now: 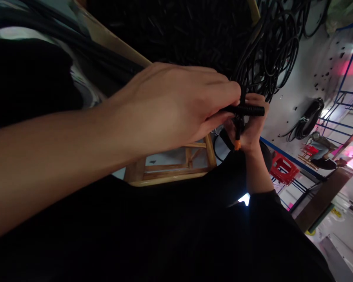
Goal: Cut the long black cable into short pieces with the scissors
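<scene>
My left hand [176,105] reaches in from the left with its back to the camera. Its thumb and fingers are closed on a short black ribbed tube [254,110], whose free end points right. Just behind the tube, my right hand [253,127] is curled, with its fingers bent around black cable [242,92]. An orange tip [237,145] shows at the lower end of this cable, beside the right palm. The two hands are close together, and the tube crosses in front of the right one. The exact contact between tube and cable is hard to make out.
A box [117,41] full of small black pieces stands at the top. Looped black cables [279,51] hang beside it. Below my left hand is a wooden stool [164,178]. A cable coil [310,117], a red stool [284,168] and a seated person [323,145] are at the right.
</scene>
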A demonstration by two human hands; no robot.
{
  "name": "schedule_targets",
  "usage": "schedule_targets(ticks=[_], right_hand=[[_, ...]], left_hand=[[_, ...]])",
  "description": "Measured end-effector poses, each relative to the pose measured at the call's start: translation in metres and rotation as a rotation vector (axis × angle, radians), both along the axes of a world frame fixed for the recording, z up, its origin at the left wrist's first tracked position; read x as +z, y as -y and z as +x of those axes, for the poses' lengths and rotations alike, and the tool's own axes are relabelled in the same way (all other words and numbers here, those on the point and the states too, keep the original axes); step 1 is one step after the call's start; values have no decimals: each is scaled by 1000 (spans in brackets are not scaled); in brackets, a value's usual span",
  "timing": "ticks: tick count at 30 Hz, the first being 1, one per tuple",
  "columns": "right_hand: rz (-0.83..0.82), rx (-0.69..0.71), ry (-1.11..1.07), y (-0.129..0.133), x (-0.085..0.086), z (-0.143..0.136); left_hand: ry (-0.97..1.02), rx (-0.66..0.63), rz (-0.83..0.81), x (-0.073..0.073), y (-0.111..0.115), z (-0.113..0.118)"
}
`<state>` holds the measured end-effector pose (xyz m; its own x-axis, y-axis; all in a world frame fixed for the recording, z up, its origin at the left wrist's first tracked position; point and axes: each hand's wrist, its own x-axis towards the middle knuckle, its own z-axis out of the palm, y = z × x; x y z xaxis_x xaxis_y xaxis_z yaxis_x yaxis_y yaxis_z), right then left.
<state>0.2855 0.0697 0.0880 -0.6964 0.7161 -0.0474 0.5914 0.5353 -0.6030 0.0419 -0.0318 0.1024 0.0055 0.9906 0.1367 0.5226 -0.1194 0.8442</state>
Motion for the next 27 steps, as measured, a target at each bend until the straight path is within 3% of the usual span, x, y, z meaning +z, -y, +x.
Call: schedule_targets(ticks=[3, 5, 11, 15, 21, 27], right_hand=[[101, 97, -220, -7, -1, -1], [117, 115, -243, -11, -1, 0], [68, 34, 5, -11, -9, 10], [-60, -54, 124, -11, -12, 12], [-162, -69, 340, -8, 1, 12], [-141, -124, 377, -3, 6, 10]], left_hand=[[50, -5, 75, -1, 1, -2], [50, -5, 68, -1, 2, -3], [39, 9, 71, 0, 4, -1], [76, 21, 43, 3, 3, -1], [61, 35, 35, 6, 4, -3], [40, 55, -9, -5, 3, -1]])
